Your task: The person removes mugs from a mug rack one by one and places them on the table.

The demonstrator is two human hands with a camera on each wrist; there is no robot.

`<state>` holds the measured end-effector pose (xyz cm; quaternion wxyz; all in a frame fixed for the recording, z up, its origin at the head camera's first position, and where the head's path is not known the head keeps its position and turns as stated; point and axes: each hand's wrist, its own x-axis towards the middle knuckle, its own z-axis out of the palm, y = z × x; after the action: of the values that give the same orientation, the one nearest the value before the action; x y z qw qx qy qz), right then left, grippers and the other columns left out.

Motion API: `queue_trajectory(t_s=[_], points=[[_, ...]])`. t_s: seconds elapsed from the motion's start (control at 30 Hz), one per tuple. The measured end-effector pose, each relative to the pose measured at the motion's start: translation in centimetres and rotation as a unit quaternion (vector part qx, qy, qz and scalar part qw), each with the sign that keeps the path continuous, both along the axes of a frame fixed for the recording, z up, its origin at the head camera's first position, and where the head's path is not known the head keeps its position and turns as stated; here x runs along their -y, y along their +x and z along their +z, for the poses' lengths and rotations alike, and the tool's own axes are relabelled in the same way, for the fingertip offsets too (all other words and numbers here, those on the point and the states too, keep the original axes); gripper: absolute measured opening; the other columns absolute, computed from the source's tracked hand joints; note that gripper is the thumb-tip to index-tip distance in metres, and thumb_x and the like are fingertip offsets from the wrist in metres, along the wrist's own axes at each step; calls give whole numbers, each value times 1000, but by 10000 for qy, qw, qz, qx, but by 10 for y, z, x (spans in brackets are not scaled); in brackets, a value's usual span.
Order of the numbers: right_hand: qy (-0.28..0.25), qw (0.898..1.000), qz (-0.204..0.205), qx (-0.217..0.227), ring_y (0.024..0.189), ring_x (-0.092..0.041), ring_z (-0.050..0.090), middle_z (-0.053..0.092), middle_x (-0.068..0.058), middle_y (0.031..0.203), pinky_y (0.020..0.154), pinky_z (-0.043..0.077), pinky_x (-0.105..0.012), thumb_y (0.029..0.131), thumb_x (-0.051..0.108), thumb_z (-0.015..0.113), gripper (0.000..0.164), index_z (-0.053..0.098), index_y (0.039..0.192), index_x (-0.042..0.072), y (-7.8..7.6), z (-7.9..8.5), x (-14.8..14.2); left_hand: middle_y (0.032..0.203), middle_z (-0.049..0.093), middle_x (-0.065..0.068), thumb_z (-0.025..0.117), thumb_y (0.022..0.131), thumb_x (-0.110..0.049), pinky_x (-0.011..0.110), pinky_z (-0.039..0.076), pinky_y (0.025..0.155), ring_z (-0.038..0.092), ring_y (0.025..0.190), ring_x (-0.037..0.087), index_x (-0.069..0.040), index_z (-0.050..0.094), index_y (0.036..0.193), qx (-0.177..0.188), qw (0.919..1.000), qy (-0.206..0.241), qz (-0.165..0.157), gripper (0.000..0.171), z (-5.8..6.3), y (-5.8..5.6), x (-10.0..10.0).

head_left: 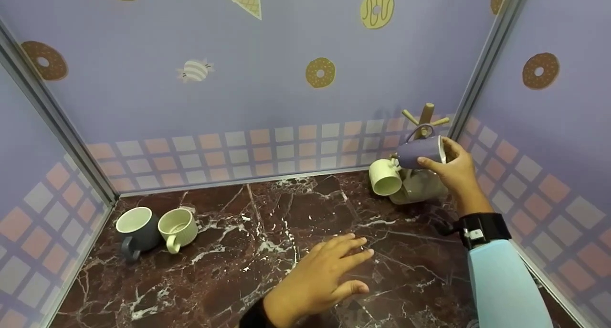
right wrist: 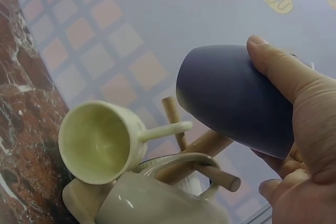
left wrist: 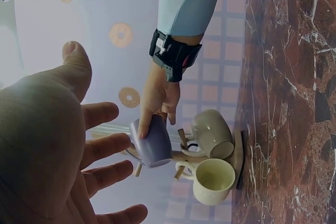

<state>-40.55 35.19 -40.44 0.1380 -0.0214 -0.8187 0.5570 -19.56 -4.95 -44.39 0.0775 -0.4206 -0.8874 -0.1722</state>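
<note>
My right hand [head_left: 458, 168] grips a purple mug [head_left: 419, 152] by its rim end, thumb on one side and fingers on the other. The mug lies tilted sideways in front of a wooden mug tree [head_left: 427, 112], its handle turned up toward the pegs; whether the handle touches a peg I cannot tell. Lower on the tree hang a cream mug [right wrist: 97, 142] and a grey-beige mug [left wrist: 212, 132], both by their handles. My left hand [head_left: 324, 275] hovers over the marble-patterned table with fingers spread, holding nothing.
A dark grey mug [head_left: 138, 230] and a pale green ribbed mug [head_left: 179, 227] stand upright side by side at the table's left. Purple walls [head_left: 267, 94] with a tiled band enclose the back and both sides. The tree is close to the back right corner.
</note>
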Motion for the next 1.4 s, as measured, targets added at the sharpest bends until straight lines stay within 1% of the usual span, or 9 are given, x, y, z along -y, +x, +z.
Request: queue_trajectory(t_s=[0.23,0.4,0.6,0.7,0.9,1.03,1.13,1.27,1.4], points=[[104,9996,-7,-267,159,-35,53,48,-19,178,114,51,-13,95,28,96,106,33,179,11,19,10,7,183,43,-2,46,113,-68,56,42,137,43,169,27,-30,50,172,3,10000,41,27,70,2,0,2],[149,9991,173,-371,159,-35,52,46,-18,180,117,52,-17,92,24,99,111,32,180,13,32,16,18,183,43,-3,47,113,-68,56,43,136,43,169,28,-30,53,170,7,9999,101,103,68,4,-3,7],[458,9946,701,-618,137,-23,66,61,-19,167,106,56,-14,85,19,103,106,46,174,14,41,18,44,181,46,-1,49,112,-69,58,44,135,42,169,29,-26,60,165,-12,9993,248,290,69,11,-5,15],[542,9911,988,-704,131,-17,66,65,-17,162,103,55,-12,82,18,105,104,50,171,13,44,18,60,181,47,0,49,112,-69,59,44,135,42,170,31,-26,60,165,-25,9989,297,358,69,15,-6,19],[474,9828,1642,-697,135,-27,66,64,-18,162,102,59,-15,79,15,106,108,48,170,8,43,14,92,179,50,2,51,112,-68,59,47,132,45,167,34,-24,63,163,-144,9975,529,438,68,21,-8,28],[425,9778,1931,-696,141,-35,65,62,-18,164,104,59,-16,76,13,107,111,49,170,7,39,12,117,180,47,3,49,112,-69,63,43,134,43,168,36,-23,61,164,-101,9965,551,620,70,29,-11,38],[554,9749,2038,-697,142,-38,66,62,-18,164,107,59,-22,74,17,108,112,50,170,10,37,11,135,180,48,5,50,111,-68,66,41,135,44,167,38,-22,61,163,-213,9939,645,873,70,35,-16,50],[670,9712,2207,-604,141,-38,68,63,-17,165,113,61,-40,72,20,109,114,51,169,13,41,4,157,176,53,8,55,111,-66,69,40,134,48,164,39,-20,63,162,-332,9869,982,1234,68,40,-19,67],[770,9626,2535,-570,137,-38,70,65,-15,162,114,61,-52,68,18,110,113,55,166,16,48,-5,177,170,59,9,53,113,-63,67,45,131,54,158,37,-18,64,160,-512,9758,1223,1737,66,40,-21,79]])
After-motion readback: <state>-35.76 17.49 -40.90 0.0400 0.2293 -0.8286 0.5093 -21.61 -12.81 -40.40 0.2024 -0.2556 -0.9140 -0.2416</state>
